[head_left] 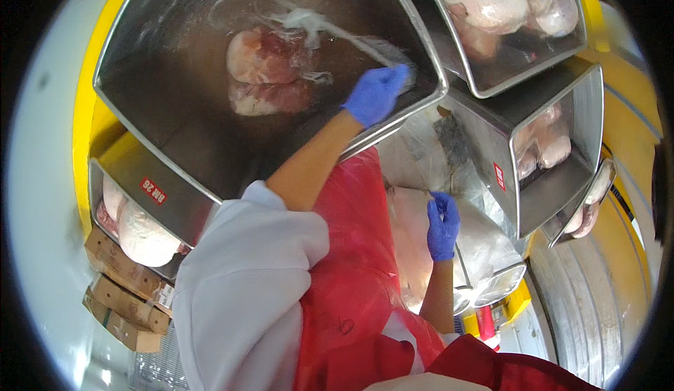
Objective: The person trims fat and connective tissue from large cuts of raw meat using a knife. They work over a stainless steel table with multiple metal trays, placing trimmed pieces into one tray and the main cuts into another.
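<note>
A large steel bin [421, 47] fills the upper left. On its floor lies a pinkish-red piece of meat [256, 68] with pale fat, above a second similar piece [260, 100]. My left hand [377, 96], in a blue glove, is closed at the bin's right side. From its fingers a whitish, translucent plastic-like strip [351, 38] stretches up and left over the bin floor. My right hand [442, 226], also blue-gloved, is lower down, outside the bin, with curled fingers. A small thin thing seems to be at its fingertips, too small to name. Clear plastic sheeting [484, 243] lies beside it.
Another steel bin [470, 75] at the upper right holds large pale meat pieces [491, 1]. Below it, a tilted bin [516, 180] holds more meat. At lower left are another bin of meat [133, 233] and cardboard boxes [126, 293]. A red apron [351, 250] covers my front.
</note>
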A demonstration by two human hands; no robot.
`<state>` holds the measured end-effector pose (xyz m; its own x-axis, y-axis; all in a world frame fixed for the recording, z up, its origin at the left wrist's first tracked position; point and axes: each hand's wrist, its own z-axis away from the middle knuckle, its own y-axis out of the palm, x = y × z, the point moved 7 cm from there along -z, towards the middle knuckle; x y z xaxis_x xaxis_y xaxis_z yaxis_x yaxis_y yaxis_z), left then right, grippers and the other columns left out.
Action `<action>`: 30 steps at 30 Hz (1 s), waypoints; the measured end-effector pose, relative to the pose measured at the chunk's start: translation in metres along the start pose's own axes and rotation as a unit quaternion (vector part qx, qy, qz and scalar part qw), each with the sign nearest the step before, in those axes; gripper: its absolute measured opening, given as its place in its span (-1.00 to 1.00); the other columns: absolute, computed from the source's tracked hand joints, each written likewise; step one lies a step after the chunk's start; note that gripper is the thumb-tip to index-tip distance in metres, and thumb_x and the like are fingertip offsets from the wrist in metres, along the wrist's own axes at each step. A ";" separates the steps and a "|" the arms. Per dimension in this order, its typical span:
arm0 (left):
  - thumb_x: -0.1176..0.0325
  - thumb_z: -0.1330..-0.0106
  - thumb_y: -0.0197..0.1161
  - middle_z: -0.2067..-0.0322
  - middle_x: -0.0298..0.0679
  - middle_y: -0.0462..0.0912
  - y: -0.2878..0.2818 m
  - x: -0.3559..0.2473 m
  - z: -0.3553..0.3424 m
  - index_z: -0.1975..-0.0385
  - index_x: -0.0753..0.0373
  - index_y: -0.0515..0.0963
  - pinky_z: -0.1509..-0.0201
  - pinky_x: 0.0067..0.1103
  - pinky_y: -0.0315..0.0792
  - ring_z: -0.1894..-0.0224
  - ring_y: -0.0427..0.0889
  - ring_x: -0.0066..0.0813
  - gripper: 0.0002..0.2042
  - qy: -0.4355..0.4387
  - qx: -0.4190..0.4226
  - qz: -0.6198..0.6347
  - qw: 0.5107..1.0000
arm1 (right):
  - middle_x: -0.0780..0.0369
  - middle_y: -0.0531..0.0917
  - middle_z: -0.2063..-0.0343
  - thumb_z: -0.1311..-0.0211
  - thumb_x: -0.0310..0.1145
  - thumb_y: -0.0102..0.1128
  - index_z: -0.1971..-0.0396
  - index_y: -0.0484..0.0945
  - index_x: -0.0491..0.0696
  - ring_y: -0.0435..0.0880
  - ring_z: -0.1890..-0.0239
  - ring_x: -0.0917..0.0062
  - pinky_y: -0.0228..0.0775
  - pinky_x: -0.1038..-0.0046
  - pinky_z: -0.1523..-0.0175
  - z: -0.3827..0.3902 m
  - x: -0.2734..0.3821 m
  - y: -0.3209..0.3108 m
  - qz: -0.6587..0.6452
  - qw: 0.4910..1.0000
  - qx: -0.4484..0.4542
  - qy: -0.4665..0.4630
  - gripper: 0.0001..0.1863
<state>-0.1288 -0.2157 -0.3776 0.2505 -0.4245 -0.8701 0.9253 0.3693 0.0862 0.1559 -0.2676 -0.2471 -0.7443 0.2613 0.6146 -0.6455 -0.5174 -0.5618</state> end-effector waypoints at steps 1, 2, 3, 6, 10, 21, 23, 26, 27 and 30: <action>0.00 -0.47 0.01 0.48 -0.20 0.65 0.007 -0.015 -0.001 0.30 0.41 0.61 0.26 -0.45 0.42 0.42 0.43 -0.54 -0.51 0.061 -0.027 -0.010 0.998 | 0.26 0.51 0.41 -0.23 -0.40 0.21 0.17 0.56 -0.14 0.47 0.36 0.54 0.35 0.50 0.20 -0.015 0.034 0.010 0.034 0.998 0.035 -0.043 -0.79; 0.01 -0.47 0.01 0.43 0.07 0.64 0.009 -0.034 0.002 0.34 0.37 0.60 0.21 -0.36 0.45 0.41 0.58 -0.33 -0.53 0.083 -0.043 -0.074 0.993 | 0.24 0.52 0.40 -0.20 -0.40 0.22 0.15 0.56 -0.13 0.49 0.34 0.51 0.36 0.47 0.18 -0.026 0.062 0.020 0.050 0.993 0.046 -0.092 -0.77; 0.04 -0.45 0.02 0.45 0.10 0.61 0.010 -0.036 0.002 0.36 0.34 0.61 0.23 -0.34 0.46 0.41 0.61 -0.20 -0.56 0.099 -0.043 -0.137 0.985 | 0.22 0.54 0.38 -0.17 -0.40 0.24 0.14 0.56 -0.13 0.51 0.33 0.47 0.36 0.43 0.16 -0.036 0.086 0.031 0.068 0.986 0.057 -0.141 -0.74; 0.09 -0.36 0.08 0.49 0.00 0.60 0.006 -0.048 0.010 0.42 0.22 0.63 0.22 -0.27 0.45 0.38 0.62 -0.01 -0.67 0.189 0.016 -0.311 0.931 | 0.14 0.56 0.25 -0.11 -0.38 0.28 0.05 0.52 -0.11 0.54 0.17 0.34 0.35 0.31 0.04 -0.063 0.123 0.063 0.173 0.948 0.051 -0.262 -0.63; 0.12 -0.19 0.16 0.51 -0.24 0.60 -0.020 -0.066 0.045 0.51 0.04 0.63 0.09 -0.24 0.38 0.32 0.61 -0.15 -0.80 0.303 0.062 -0.475 0.824 | 0.02 0.49 -0.04 -0.07 -0.31 0.31 -0.08 0.43 -0.12 0.45 -0.14 0.22 0.26 0.20 -0.18 -0.089 0.143 0.106 0.273 0.887 -0.003 -0.372 -0.46; 0.16 -0.10 0.36 0.03 -0.14 0.57 -0.109 -0.075 0.064 0.20 0.06 0.60 -0.21 -0.01 0.20 -0.12 0.44 0.00 -0.72 0.182 0.134 -0.078 0.971 | 0.15 0.62 0.26 -0.20 -0.30 0.10 0.31 0.64 -0.16 0.56 0.11 0.37 0.35 0.28 -0.05 -0.171 0.110 0.145 0.069 0.964 0.130 -0.221 -0.75; 0.00 -0.07 0.42 -0.18 -0.01 0.43 -0.155 -0.047 0.039 -0.16 0.01 0.44 -0.31 0.00 0.15 -0.23 0.34 0.12 -0.38 0.233 -0.061 -0.185 0.953 | 0.24 0.61 0.41 -0.24 -0.34 0.07 0.42 0.63 -0.16 0.55 0.19 0.49 0.41 0.39 0.09 -0.148 0.142 0.097 -0.147 0.977 0.090 -0.125 -0.78; -0.07 -0.03 0.42 -0.24 0.03 0.34 -0.143 0.025 -0.006 -0.31 -0.04 0.27 -0.36 -0.14 0.16 -0.28 0.31 0.09 -0.21 0.136 -0.086 -0.536 0.829 | 0.28 0.44 0.63 -0.26 -0.35 0.10 0.57 0.42 -0.06 0.43 0.58 0.53 0.54 0.30 0.34 -0.084 0.240 0.042 0.063 0.939 0.096 -0.323 -0.79; -0.08 -0.04 0.41 -0.26 0.04 0.33 -0.135 0.043 -0.018 -0.32 -0.05 0.26 -0.37 -0.17 0.17 -0.29 0.31 0.08 -0.20 0.108 -0.093 -0.588 0.796 | 0.29 0.39 0.64 -0.28 -0.32 0.06 0.56 0.37 -0.04 0.38 0.60 0.54 0.50 0.32 0.38 -0.074 0.249 0.025 0.020 0.946 0.100 -0.307 -0.77; 0.03 -0.20 0.29 -0.17 0.09 0.42 -0.082 0.087 -0.064 -0.16 0.03 0.45 -0.30 -0.25 0.27 -0.21 0.40 0.07 -0.47 0.065 -0.080 -0.437 0.894 | 0.35 0.23 0.69 -0.34 -0.20 -0.05 0.55 0.25 0.01 0.24 0.69 0.56 0.38 0.40 0.50 -0.048 0.247 -0.031 -0.177 0.962 0.038 -0.205 -0.71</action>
<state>-0.2013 -0.2302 -0.4919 -0.5924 -0.5127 -0.6215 0.6965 0.0618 -0.7149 -0.0162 -0.1480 -0.1039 -0.3395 0.0961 0.9357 -0.8201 -0.5174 -0.2445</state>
